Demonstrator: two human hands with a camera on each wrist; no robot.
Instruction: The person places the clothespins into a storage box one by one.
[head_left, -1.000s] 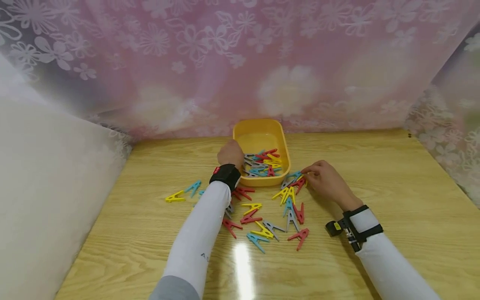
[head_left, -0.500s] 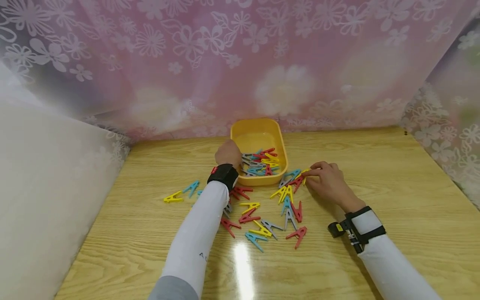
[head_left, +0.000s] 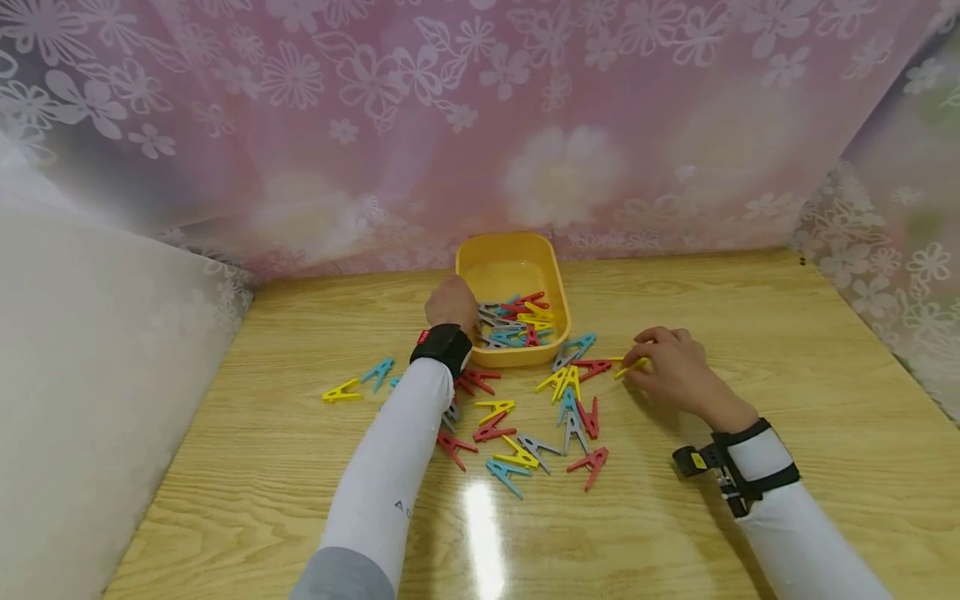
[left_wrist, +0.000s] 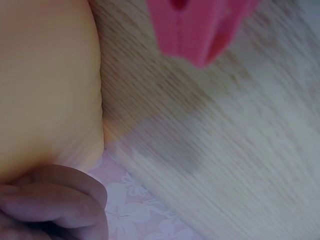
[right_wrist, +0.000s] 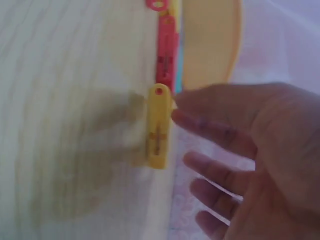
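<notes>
A person sits at a wooden worktop (head_left: 750, 317) strewn with coloured clothes pegs. The right hand (head_left: 671, 371) pinches a yellow peg (right_wrist: 158, 126) between thumb and fingertips, just right of the loose pile (head_left: 525, 421). The left hand (head_left: 451, 304) rests curled against the left rim of a yellow tray (head_left: 510, 258) already holding pegs; whether it holds anything cannot be told. The pinch looks light and near the peg's end, so the peg could slip and fall among the others, or strike the tray's rim.
</notes>
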